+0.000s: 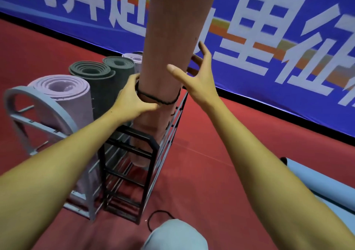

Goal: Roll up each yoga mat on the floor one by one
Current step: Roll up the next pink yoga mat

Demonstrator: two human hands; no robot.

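The rolled pink yoga mat [172, 44] stood almost upright between the two hands, its lower end down inside the black wire rack [134, 173] and its top leaning slightly away from the person. The left hand [132, 100] gripped the roll at its middle, fingers curled round the black elastic band [163, 102] that ringed it. The right hand [194, 77] was spread wide, fingers straight, thumb against the near face of the roll and fingertips reaching round its far side; it steadied rather than clasped.

To the left of the left hand, a lilac rolled mat [63, 90] and two dark green rolled mats [99, 77] stood in a grey rack [17, 115]. Below the right forearm a light blue mat [317, 182] lay on the red floor [240, 134], and a loose black band [159, 217] lay near the person's knee [176, 234].

The roll looked only partly seated, so the main risk was tipping: it was tall, and the flat right hand offered little hold if it leaned further. The lower end could also catch on a rack bar. If the band slid under the left fingers, the outer layers might loosen and the roll would need redoing. At least the blue mat appeared left to roll.
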